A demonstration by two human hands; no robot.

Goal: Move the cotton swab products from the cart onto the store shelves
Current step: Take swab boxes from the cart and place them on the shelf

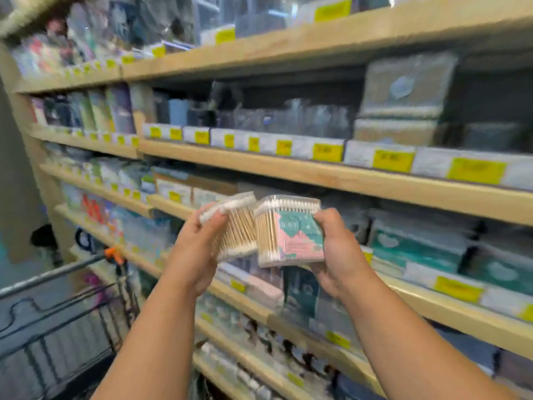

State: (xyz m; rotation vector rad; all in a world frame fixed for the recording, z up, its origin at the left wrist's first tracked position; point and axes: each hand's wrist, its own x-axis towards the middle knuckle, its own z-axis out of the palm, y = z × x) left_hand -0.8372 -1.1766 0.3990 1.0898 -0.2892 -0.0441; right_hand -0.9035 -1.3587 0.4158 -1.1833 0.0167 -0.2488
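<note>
Hands (pixel 193 249) (pixel 340 252) grip two cotton swab packs (pixel 236 226) (pixel 291 232).

Left cotton swab pack (pixel 235 226): clear wrap, wooden sticks, white tips, tilted, gripped in left hand (pixel 193 255). Right cotton swab pack (pixel 291 229): pink-and-teal label, nearly upright, gripped in right hand (pixel 337 249). Edges touching, held before wooden shelves (pixel 317 176).

Wooden shelves (pixel 317 174) rise in tiers behind the grip on the swab packs (pixel 288 232). The board above the grip carries clear packets (pixel 288 116) and stacked grey packs (pixel 403 111) behind yellow price tags (pixel 392 161). Teal packs (pixel 418 246) lie just right of the grip. Dark and pink packets (pixel 300 290) stand below it. A wire cart (pixel 52 280) sits down to the left, its load blurred.
</note>
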